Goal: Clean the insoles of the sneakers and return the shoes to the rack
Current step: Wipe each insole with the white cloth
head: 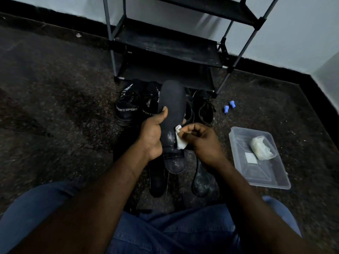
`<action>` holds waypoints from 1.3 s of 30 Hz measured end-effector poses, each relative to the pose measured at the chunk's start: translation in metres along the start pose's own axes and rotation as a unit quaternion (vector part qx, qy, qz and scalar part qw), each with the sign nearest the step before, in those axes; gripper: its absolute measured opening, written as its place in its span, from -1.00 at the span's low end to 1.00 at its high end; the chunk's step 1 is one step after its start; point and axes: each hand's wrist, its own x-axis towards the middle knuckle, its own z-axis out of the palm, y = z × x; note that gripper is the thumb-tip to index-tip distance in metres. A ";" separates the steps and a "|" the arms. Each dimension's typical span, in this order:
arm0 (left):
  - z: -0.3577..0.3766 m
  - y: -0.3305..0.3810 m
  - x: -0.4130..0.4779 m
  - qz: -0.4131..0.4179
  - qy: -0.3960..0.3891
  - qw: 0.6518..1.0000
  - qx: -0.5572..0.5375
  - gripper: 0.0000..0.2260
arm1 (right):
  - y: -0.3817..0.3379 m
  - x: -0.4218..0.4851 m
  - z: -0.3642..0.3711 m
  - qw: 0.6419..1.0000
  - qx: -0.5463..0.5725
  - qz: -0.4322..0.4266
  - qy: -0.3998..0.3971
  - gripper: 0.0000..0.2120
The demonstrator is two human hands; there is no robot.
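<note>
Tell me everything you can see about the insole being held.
The insole is dark, thin and foot-shaped, matte like fabric. It is held lengthwise, rounded toe end pointing away toward the rack. White specks dot its lower part. The left hand grips its left edge, thumb on top; the right hand pinches a white wipe against its right side.

The rack (165, 44) runs off the top edge. The insole (172, 103) hides parts of 2 sneakers (150, 105) behind it, and the right hand (203, 142) covers part of the cloth (180, 143). 2 blue objects (226, 108) are too small to identify
</note>
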 end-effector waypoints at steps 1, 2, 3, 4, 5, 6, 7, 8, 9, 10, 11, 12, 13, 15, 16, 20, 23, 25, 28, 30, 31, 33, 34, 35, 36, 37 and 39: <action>0.000 0.001 -0.002 -0.008 -0.019 1.000 0.001 -0.47 | 0.002 0.000 0.002 1.000 0.009 -0.001 0.020 -0.98; 0.000 0.001 -0.003 -0.019 -0.040 0.999 0.005 -0.46 | 0.004 0.001 0.004 0.999 0.026 0.000 0.043 -0.98; 0.000 0.000 -0.004 -0.033 -0.058 0.998 0.014 -0.46 | 0.005 0.002 0.006 0.997 0.044 0.004 0.064 -0.97; 0.001 -0.002 -0.006 -0.046 -0.072 0.996 0.025 -0.46 | 0.006 0.002 0.008 0.995 0.058 0.008 0.079 -0.96; 0.002 -0.003 -0.009 -0.054 -0.079 0.995 0.036 -0.47 | 0.006 0.002 0.009 0.994 0.060 0.010 0.089 -0.94; 0.004 -0.003 -0.011 -0.061 -0.083 0.994 0.037 -0.48 | 0.006 0.001 0.010 0.994 0.050 0.008 0.093 -0.92; 0.005 -0.001 -0.014 -0.067 -0.082 0.994 0.030 -0.49 | 0.007 0.000 0.010 0.995 0.029 0.003 0.094 -0.92; 0.006 0.001 -0.016 -0.071 -0.079 0.994 0.022 -0.50 | 0.007 -0.001 0.009 0.995 0.001 -0.004 0.099 -0.94; 0.007 0.004 -0.018 -0.072 -0.078 0.994 0.020 -0.50 | 0.007 -0.002 0.008 0.994 -0.030 -0.014 0.108 -0.96; 0.008 0.006 -0.019 -0.070 -0.082 0.994 0.022 -0.49 | 0.005 -0.003 0.006 0.990 -0.061 -0.028 0.122 -0.95; 0.008 0.008 -0.021 -0.067 -0.083 0.994 0.024 -0.48 | 0.002 -0.004 0.003 0.985 -0.091 -0.042 0.140 -0.96; 0.007 0.009 -0.022 -0.062 -0.084 0.994 0.020 -0.48 | -0.002 -0.006 0.001 0.978 -0.117 -0.059 0.163 -0.96; 0.008 0.009 -0.022 -0.057 -0.083 0.995 0.017 -0.51 | -0.007 -0.008 -0.001 0.968 -0.141 -0.080 0.191 -0.95; 0.007 0.008 -0.020 -0.047 -0.082 0.995 0.017 -0.53 | -0.020 -0.010 -0.004 0.949 -0.180 -0.127 0.223 -0.92; 0.007 0.007 -0.020 -0.041 -0.082 0.996 0.022 -0.55 | -0.025 -0.010 -0.005 0.944 -0.193 -0.150 0.220 -0.92; 0.008 0.005 -0.020 -0.023 -0.071 0.996 0.039 -0.63 | -0.031 0.003 -0.005 0.922 -0.282 -0.206 0.166 -0.81; 0.010 0.006 -0.023 -0.026 -0.056 0.997 0.040 -0.64 | -0.029 0.010 -0.003 0.878 -0.383 -0.233 0.169 -0.76; 0.011 0.007 -0.024 -0.029 -0.044 0.998 0.032 -0.61 | -0.027 0.010 -0.001 0.868 -0.393 -0.246 0.179 -0.81; 0.008 0.006 -0.020 -0.028 -0.039 0.998 0.030 -0.59 | -0.021 0.007 0.004 0.872 -0.377 -0.251 0.183 -0.85; 0.008 0.004 -0.019 -0.033 -0.035 0.998 0.028 -0.58 | -0.017 0.002 0.008 0.879 -0.367 -0.245 0.181 -0.86; 0.007 0.003 -0.018 -0.037 -0.031 0.998 0.025 -0.56 | -0.015 -0.001 0.011 0.880 -0.368 -0.242 0.181 -0.87; 0.008 0.004 -0.018 -0.046 -0.038 0.998 0.018 -0.47 | -0.009 -0.008 0.013 0.879 -0.374 -0.236 0.178 -0.87; 0.005 0.002 -0.015 -0.045 -0.037 0.998 0.020 -0.45 | -0.008 -0.011 0.015 0.881 -0.376 -0.228 0.174 -0.87; 0.005 0.002 -0.014 -0.048 -0.036 0.998 0.018 -0.44 | -0.007 -0.012 0.016 0.884 -0.376 -0.220 0.170 -0.87; 0.005 0.001 -0.014 -0.049 -0.040 0.998 0.015 -0.44 | -0.008 -0.013 0.016 0.886 -0.374 -0.215 0.168 -0.87; 0.007 0.001 -0.016 -0.049 -0.041 0.998 0.013 -0.46 | -0.008 -0.011 0.015 0.888 -0.371 -0.211 0.169 -0.88; 0.006 -0.001 -0.015 -0.044 -0.029 0.998 0.017 -0.52 | -0.012 -0.003 0.013 0.894 -0.359 -0.200 0.178 -0.90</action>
